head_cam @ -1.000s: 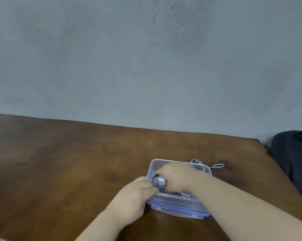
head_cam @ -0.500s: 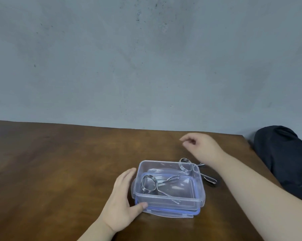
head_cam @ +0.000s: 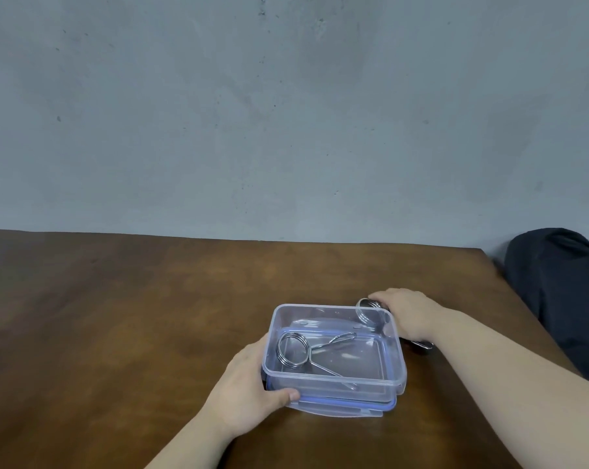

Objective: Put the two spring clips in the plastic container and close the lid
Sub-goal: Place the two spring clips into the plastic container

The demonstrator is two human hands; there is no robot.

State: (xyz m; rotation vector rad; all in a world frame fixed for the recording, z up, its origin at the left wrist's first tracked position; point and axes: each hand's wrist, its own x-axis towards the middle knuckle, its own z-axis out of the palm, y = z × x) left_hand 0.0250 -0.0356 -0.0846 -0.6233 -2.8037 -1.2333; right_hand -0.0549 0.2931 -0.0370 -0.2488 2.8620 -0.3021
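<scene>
A clear plastic container [head_cam: 333, 382] stands open on the wooden table, resting on its blue-rimmed lid [head_cam: 347, 408]. One metal spring clip [head_cam: 295, 350] lies inside it, coil to the left, arms pointing right. My left hand [head_cam: 249, 390] grips the container's near-left corner, thumb on the front wall. The second spring clip [head_cam: 367, 308] lies on the table just behind the container's far-right corner. My right hand [head_cam: 406, 314] is closed over that clip; only its coil and one arm tip [head_cam: 421, 345] show.
The brown wooden table [head_cam: 134, 316] runs to a grey wall at the back. A dark bag or cloth [head_cam: 564, 299] sits past the table's right edge.
My right hand left the first clip in the container, lifted away to the right, and has now come down onto the second clip. My left hand shifted along the container's left side.
</scene>
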